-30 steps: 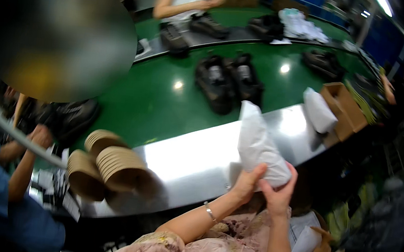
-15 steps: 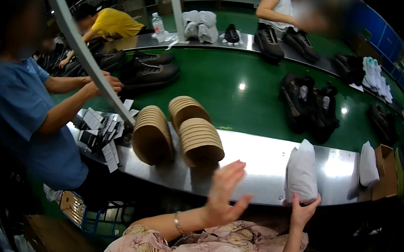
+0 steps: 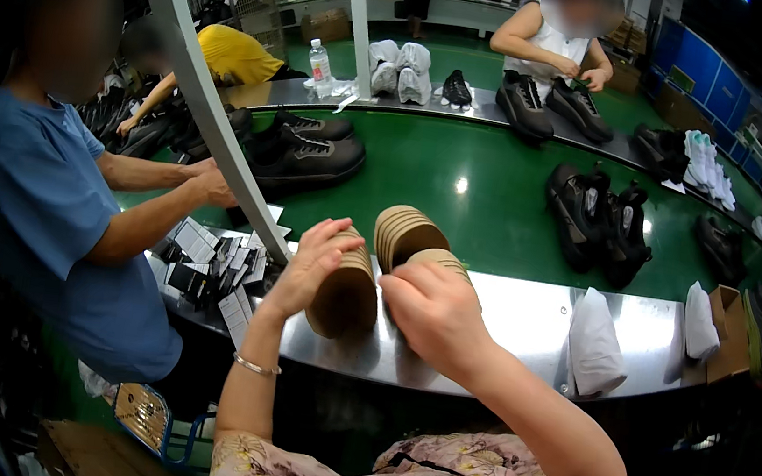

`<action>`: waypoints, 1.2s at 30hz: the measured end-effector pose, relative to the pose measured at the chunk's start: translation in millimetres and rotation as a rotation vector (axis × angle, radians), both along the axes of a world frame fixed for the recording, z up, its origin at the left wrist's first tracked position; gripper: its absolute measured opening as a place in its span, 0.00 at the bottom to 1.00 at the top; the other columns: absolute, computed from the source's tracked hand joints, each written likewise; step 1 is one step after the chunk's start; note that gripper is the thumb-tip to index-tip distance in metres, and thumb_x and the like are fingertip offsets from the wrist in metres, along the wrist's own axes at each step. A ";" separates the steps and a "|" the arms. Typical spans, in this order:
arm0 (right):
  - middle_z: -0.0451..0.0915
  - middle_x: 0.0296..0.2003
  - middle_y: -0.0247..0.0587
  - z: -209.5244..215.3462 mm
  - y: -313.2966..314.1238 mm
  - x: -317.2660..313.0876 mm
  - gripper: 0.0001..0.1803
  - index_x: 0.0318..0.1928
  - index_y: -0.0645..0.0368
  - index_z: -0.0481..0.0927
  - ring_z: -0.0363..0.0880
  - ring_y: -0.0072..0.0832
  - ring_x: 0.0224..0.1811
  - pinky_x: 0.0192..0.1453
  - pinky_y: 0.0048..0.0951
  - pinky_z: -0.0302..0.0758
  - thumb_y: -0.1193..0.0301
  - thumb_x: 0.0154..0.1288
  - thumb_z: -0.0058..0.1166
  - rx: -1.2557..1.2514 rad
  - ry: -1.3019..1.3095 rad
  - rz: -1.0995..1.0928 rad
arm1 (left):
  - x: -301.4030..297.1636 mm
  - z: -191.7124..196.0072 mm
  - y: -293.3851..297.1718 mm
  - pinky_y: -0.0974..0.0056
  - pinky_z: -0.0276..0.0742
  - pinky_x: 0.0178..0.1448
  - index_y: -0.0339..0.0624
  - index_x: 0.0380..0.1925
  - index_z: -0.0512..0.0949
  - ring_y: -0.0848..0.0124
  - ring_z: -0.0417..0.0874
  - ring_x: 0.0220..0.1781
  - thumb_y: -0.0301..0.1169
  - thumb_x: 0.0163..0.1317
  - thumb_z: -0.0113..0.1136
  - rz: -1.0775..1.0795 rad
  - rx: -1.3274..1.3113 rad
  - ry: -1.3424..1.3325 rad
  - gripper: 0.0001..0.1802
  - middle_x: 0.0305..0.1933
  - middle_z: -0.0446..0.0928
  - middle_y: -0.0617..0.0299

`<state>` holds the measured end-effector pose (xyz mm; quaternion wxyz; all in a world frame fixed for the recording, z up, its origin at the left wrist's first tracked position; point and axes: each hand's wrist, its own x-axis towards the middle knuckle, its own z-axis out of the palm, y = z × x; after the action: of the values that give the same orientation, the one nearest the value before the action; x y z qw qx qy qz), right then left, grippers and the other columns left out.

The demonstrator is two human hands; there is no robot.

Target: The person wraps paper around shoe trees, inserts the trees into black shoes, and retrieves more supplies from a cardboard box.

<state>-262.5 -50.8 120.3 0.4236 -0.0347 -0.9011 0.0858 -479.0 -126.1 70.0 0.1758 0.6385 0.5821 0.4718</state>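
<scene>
Three stacks of nested, curved brown cardboard inserts stand on the metal ledge: a left stack, a back stack and a front right stack. My left hand rests against the upper left of the left stack, its fingers stretched out over the layered edges. Over the front right stack my right hand is closed, with fingers bent at the cardboard edge. It covers most of that stack, and its fingertips are partly hidden. A white wrapped bundle lies on the ledge, apart from both hands.
Dark shoes sit on the green surface beyond the ledge. A grey post rises left of the stacks, beside scattered labels. A person in blue works close on the left. A small brown box stands right.
My right hand has let go of the white bundle and moved left to the front right stack. My left hand has moved left onto the left stack. The view has shifted.
</scene>
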 end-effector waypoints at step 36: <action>0.72 0.43 0.50 -30.7 -62.8 354.7 0.17 0.46 0.64 0.69 0.75 0.37 0.45 0.46 0.31 0.75 0.77 0.55 0.55 -0.090 0.452 -0.643 | 361.3 37.2 27.2 0.69 0.71 0.52 0.32 0.52 0.69 0.72 0.75 0.49 0.38 0.70 0.43 -0.805 -0.994 -0.821 0.20 0.50 0.75 0.57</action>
<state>92.3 -113.6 89.6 0.6146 -0.3138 -0.7237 -0.0062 -117.6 -99.0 107.2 0.8039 0.4204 0.3360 0.2533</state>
